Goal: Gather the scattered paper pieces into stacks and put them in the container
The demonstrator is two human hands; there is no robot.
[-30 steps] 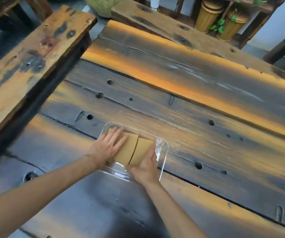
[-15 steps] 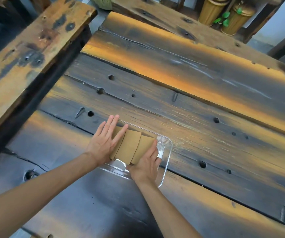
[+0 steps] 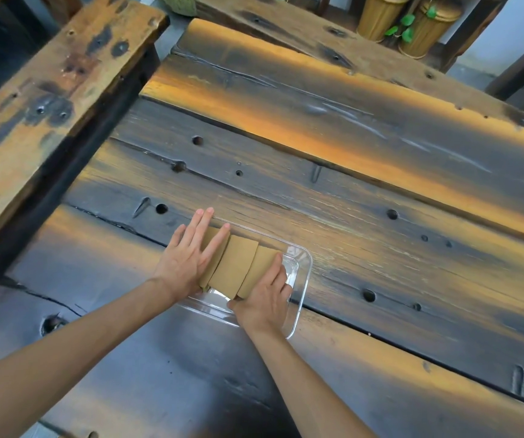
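A clear plastic container (image 3: 302, 281) sits on the dark wooden table. Inside it lie brown paper pieces (image 3: 234, 267), overlapping in a fanned row. My left hand (image 3: 189, 256) rests flat on the left end of the papers, fingers spread and reaching over the container's far-left rim. My right hand (image 3: 262, 295) presses on the right end of the papers, its fingers curved over them and its thumb near their front edge. Parts of the papers are hidden under both hands.
The table (image 3: 381, 216) is made of rough planks with holes and cracks. A raised wooden bench (image 3: 42, 96) runs along the left. Two bamboo bins (image 3: 412, 23) with green leaves stand beyond the far edge.
Both hands stay on the papers in the container. My left hand has slid a little farther over the far-left rim. The camera view has shifted slightly.
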